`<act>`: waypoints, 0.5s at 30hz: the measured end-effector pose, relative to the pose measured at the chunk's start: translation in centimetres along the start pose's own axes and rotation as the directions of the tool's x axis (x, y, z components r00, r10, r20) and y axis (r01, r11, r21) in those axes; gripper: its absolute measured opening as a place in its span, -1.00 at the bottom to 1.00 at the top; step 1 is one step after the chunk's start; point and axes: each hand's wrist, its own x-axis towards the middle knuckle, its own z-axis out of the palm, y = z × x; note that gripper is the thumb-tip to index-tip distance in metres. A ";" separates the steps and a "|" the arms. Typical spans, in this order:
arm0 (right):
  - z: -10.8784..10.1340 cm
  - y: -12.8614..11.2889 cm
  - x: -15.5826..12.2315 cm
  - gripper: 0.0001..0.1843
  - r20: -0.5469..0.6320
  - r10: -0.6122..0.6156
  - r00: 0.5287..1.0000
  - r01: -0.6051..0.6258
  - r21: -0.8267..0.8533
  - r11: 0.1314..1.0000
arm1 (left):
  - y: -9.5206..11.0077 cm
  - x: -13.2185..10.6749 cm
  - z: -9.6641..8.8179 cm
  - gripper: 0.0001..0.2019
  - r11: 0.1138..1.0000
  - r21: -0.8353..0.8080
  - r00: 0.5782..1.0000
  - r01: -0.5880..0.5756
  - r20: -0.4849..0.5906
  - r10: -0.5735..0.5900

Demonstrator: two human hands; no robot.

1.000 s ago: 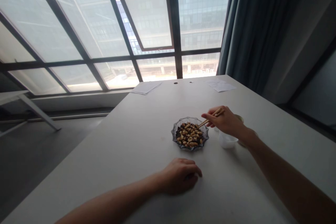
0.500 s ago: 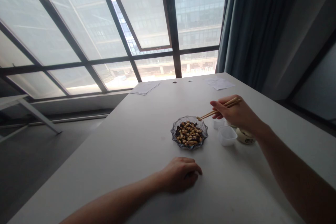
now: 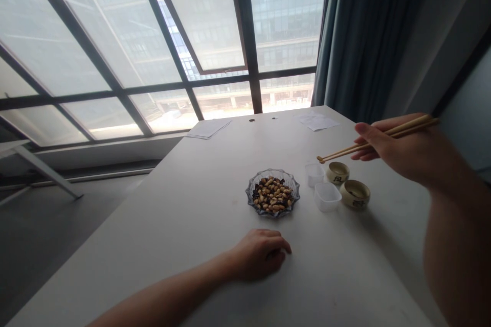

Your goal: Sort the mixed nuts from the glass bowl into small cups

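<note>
My right hand [image 3: 406,148] holds a pair of wooden chopsticks [image 3: 347,150], their tips close together on a small brownish piece, probably a peanut. Those tips hover above a small clear plastic cup [image 3: 314,176] and beside a small beige bowl [image 3: 338,172]. Nearer me stand a second clear cup [image 3: 327,198] and a second beige bowl [image 3: 355,195] with dark marks and something dark inside. To their left, a faceted glass bowl [image 3: 251,205] holds peanuts and dark pieces [image 3: 273,194]. On the table in front of it rests my left hand [image 3: 261,255], fingers curled, nothing visible in it.
The white table [image 3: 184,214] reaches to the window wall. Sheets of paper [image 3: 209,129] lie at its far left, another sheet [image 3: 318,120] at the far right. A dark curtain [image 3: 353,51] hangs behind the right corner. Another table [image 3: 42,166] stands at the left.
My right hand has moved right and toward me with the chopsticks, away from the glass bowl's rim to above the plastic cups. The beige bowls are now uncovered. My left hand stays put.
</note>
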 end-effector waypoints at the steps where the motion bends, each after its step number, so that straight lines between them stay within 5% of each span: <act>1: -0.2 0.1 0.0 -0.72 -0.006 0.005 1.000 -0.005 -0.006 1.000 | 0.0 0.0 0.0 -0.72 1.000 0.001 1.000 0.002 0.000 -0.002; 7: -1.4 0.5 0.1 -0.71 -0.026 0.079 0.997 -0.081 -0.052 0.995 | 0.3 0.1 -0.3 -0.71 1.000 0.000 1.000 0.001 0.002 -0.001; 15: -0.5 1.6 0.4 -0.70 0.144 0.118 0.982 -0.107 -0.079 0.991 | 0.2 0.1 -0.2 -0.72 1.000 -0.005 1.000 -0.002 0.001 0.002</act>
